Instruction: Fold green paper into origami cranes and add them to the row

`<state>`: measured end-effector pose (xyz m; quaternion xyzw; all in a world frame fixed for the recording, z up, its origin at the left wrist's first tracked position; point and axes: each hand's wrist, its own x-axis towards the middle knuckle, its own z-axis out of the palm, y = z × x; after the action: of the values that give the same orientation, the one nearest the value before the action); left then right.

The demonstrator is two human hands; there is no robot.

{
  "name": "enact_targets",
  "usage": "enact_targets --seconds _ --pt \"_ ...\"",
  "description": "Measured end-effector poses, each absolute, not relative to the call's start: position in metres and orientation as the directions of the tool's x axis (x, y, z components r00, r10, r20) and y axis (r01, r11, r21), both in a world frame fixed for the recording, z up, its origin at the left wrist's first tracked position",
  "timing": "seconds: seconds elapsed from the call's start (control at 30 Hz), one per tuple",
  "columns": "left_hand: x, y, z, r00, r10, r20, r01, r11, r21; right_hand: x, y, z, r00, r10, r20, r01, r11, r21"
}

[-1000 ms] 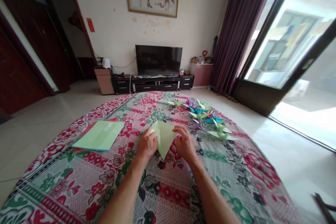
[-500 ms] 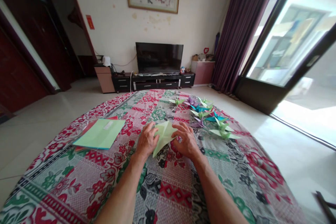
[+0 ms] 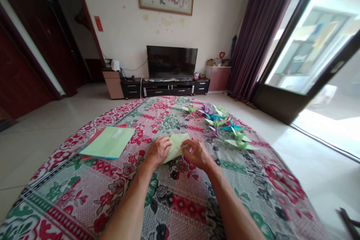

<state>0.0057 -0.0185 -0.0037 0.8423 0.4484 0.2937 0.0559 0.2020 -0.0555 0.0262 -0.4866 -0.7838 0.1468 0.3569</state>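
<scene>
A partly folded sheet of light green paper (image 3: 176, 145) lies between my hands at the middle of the table. My left hand (image 3: 159, 150) grips its left side, fingers bent over the edge. At the right edge, my right hand (image 3: 197, 153) pinches the paper between thumb and fingers. To the right stand several folded paper cranes in green, purple and blue; a green crane (image 3: 240, 141) is the nearest of them. On the left lies a stack of coloured paper (image 3: 108, 143), green on top with red and blue edges showing.
The round table has a flowered red, green and grey tablecloth (image 3: 180, 210). Beyond it a television (image 3: 172, 62) stands on a low black cabinet (image 3: 159, 89). A purple curtain (image 3: 261, 33) hangs by the glass door on the right.
The green paper's raised left flap has been laid over, so the sheet looks flatter and more compact. My right hand's fingers have closed into a pinch at its right edge.
</scene>
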Motion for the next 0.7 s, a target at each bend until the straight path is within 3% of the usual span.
enact_targets --seconds 0.23,0.5,0.7 --pt "0.000 -0.021 0.000 0.407 0.813 0.416 0.691 -0.572 0.441 0.198 -0.046 0.008 -0.153 0.906 0.394 0.726 0.374 -0.577" --pt "0.003 -0.021 -0.001 0.514 0.772 0.374 0.686 -0.632 0.362 0.190 -0.037 -0.001 -0.106 0.921 0.375 0.727 0.329 -0.603" --pt "0.011 -0.026 0.010 0.492 0.803 0.337 0.698 -0.595 0.399 0.189 -0.035 0.000 -0.098 0.920 0.379 0.743 0.321 -0.587"
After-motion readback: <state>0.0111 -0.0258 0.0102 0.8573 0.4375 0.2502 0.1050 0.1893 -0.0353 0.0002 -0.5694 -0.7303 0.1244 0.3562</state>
